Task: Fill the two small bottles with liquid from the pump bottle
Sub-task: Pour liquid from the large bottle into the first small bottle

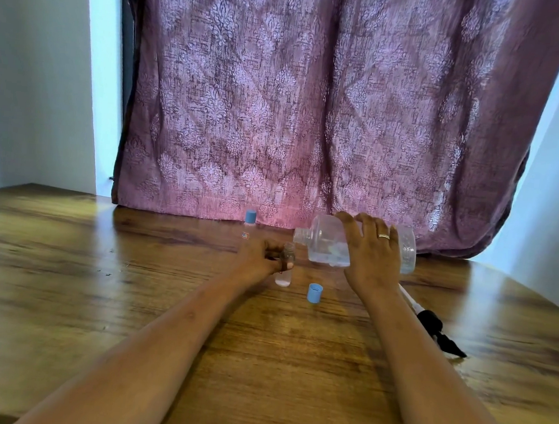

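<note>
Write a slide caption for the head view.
Right hand tilts the uncapped pump bottle toward the open small bottle gripped by the left hand.

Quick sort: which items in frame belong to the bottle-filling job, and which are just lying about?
Job: left hand, open small bottle, right hand, pump bottle, capped small bottle, loose blue cap, removed pump head.
Lying about: curtain, wooden table.

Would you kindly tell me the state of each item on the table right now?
Pump bottle: uncapped, tilted sideways, held by right hand.
Near bottle: open, upright, held by left hand.
Far bottle: capped, upright.
Cap: off, on table.
Pump: removed, lying on table.
</note>
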The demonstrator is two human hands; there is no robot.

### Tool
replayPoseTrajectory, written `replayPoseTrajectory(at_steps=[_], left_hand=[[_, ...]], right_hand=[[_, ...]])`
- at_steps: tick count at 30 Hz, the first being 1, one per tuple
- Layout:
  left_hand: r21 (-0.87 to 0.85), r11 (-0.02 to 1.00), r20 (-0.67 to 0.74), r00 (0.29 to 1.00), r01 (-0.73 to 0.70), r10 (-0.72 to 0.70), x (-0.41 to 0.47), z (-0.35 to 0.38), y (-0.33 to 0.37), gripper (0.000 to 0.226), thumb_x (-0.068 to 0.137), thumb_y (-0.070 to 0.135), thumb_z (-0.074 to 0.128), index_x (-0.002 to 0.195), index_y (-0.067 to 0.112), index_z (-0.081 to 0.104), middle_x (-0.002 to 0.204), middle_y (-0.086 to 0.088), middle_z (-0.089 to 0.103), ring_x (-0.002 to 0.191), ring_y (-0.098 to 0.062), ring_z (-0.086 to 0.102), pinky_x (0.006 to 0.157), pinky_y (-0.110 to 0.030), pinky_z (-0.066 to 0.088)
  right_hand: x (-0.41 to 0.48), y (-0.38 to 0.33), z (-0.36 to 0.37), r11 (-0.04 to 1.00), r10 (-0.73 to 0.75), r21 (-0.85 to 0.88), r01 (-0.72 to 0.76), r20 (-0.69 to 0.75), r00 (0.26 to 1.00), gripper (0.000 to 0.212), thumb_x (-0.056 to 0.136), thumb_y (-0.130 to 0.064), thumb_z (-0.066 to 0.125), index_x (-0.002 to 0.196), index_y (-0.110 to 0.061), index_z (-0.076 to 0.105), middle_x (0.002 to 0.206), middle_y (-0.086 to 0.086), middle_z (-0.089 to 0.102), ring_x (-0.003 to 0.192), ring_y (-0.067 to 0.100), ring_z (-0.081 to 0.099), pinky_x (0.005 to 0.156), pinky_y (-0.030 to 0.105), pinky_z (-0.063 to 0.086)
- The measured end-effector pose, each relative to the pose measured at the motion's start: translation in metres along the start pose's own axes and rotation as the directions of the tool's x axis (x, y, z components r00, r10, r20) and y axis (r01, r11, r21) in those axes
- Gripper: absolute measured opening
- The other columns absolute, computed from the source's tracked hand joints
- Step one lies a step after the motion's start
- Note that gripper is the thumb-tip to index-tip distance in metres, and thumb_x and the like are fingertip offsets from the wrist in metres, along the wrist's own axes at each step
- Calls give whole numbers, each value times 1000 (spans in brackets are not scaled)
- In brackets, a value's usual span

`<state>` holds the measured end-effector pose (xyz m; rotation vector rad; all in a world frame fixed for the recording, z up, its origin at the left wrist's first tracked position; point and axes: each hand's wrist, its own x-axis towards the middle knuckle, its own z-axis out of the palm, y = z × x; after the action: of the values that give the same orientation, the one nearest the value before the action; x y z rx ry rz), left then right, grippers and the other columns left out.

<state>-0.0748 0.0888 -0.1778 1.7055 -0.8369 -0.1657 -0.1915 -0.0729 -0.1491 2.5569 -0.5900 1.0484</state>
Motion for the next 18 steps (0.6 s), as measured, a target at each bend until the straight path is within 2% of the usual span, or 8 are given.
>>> replayPoseTrajectory(at_steps=[3,6,8,10,12,15,18], left_hand=[[1,1000,-2,1000,3,-3,-1,0,1,20,78,5,71,90,20,68,85,13,67,83,3,61,61,-7,48],[20,1000,-11,1000,4,-3,-1,-1,1,25,78,7,72,102,13,67,87,13,66,86,0,61,59,-6,48],[32,999,-14,1000,7,-7,-2,-1,1,28,78,8,72,105,13,66,92,10,68,90,-5,62,65,-10,48],[63,998,-23,1000,14,-12,0,0,1,39,77,11,74,114,11,63,105,2,68,95,-9,62,78,-15,47],[81,997,-36,999,15,-12,1,0,0,47,76,14,75,120,9,60,112,-2,67,93,-9,60,80,-17,48],[82,996,-41,999,23,-19,2,-1,-2,53,75,16,77,124,9,58,121,-2,64,100,-11,60,87,-23,49],[88,996,-33,999,18,-15,0,-1,0,54,75,17,76,125,10,57,123,-2,63,103,-11,59,87,-22,46]], right_hand=[[1,0,3,999,16,41,-15,-8,1000,90,63,-5,72,136,-30,24,134,10,42,125,36,39,109,51,30],[3,0,2,991,51,122,-50,-5,999,88,65,-18,75,137,-28,25,132,11,42,121,36,42,104,49,35],[4,0,-3,968,110,226,-113,27,994,90,64,-25,78,137,-27,24,133,13,40,120,37,43,100,47,38],[5,-2,-8,928,179,321,-189,60,982,96,62,-35,81,137,-25,22,134,15,39,117,38,45,94,47,43],[6,-3,-14,876,234,417,-241,68,970,101,59,-40,83,138,-22,22,134,16,40,113,39,48,89,48,46],[8,-1,-16,770,306,560,-305,95,947,105,55,-31,87,137,-22,22,134,16,39,114,37,48,85,45,46],[10,3,-11,608,393,701,-373,143,908,104,55,-27,88,135,-21,23,132,14,42,115,33,47,83,39,43]])
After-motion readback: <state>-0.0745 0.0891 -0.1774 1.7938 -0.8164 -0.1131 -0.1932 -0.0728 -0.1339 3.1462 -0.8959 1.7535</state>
